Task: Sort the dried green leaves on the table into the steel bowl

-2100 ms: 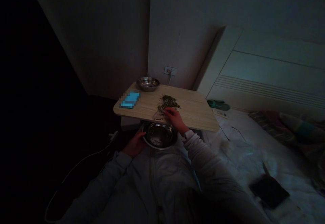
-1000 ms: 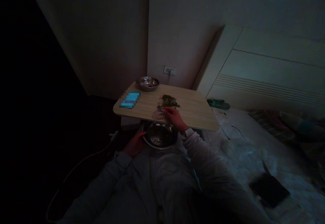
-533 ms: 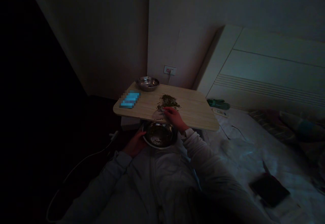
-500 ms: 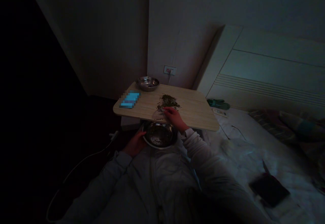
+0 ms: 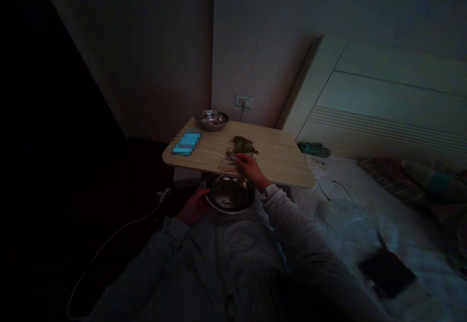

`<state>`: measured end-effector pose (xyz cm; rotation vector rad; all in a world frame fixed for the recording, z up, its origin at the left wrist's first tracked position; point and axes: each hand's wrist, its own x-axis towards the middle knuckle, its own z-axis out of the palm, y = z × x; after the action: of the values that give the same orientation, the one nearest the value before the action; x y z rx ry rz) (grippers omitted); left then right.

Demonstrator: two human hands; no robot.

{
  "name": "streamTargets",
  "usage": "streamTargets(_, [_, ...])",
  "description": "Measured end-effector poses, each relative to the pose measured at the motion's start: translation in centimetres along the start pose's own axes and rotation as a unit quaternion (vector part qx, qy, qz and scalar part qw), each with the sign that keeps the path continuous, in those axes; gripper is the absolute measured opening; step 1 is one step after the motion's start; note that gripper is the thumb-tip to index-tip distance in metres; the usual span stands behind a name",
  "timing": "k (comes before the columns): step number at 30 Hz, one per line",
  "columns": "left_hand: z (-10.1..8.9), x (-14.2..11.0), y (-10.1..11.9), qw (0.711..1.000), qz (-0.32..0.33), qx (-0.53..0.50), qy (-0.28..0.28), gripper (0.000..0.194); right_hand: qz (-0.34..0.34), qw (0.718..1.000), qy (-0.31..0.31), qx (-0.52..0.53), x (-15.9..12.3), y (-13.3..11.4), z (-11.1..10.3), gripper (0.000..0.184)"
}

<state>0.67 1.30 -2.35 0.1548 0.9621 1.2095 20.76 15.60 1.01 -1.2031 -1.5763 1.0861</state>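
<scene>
My left hand (image 5: 197,205) grips the left rim of a steel bowl (image 5: 229,194), which rests at my lap just below the table's front edge. Small dark bits lie on the bowl's bottom. Over the front part of the small wooden table (image 5: 280,161) is my right hand (image 5: 248,165), its fingers drawn together at the near side of a spread of small greenish grains (image 5: 241,145). Whether a grain sits between those fingertips is too dark and small to tell. A few darker grains lie scattered left of the fingers.
A second steel bowl (image 5: 212,120) stands at the table's back left, with a lit phone (image 5: 187,143) in front of it. To the right is a bed (image 5: 343,234) with a dark flat object (image 5: 388,272) on it. A white cable (image 5: 124,227) hangs at the left.
Almost nothing differs. Both hands stay in the same places, the left at the bowl's rim and the right by the grains.
</scene>
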Motion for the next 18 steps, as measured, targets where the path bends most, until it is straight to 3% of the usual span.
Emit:
streamTargets(8, [-0.47,0.32,-0.22,1.000,0.002,-0.003,-0.009,0.031,0.004,1.000,-0.005,-0.014,-0.24,-0.23,-0.03,0.025])
streamTargets(18, [-0.73,0.54,-0.15,1.000,-0.003,0.003,-0.005,0.021,-0.008,1.000,0.004,-0.003,-0.16,-0.02,0.08,0.027])
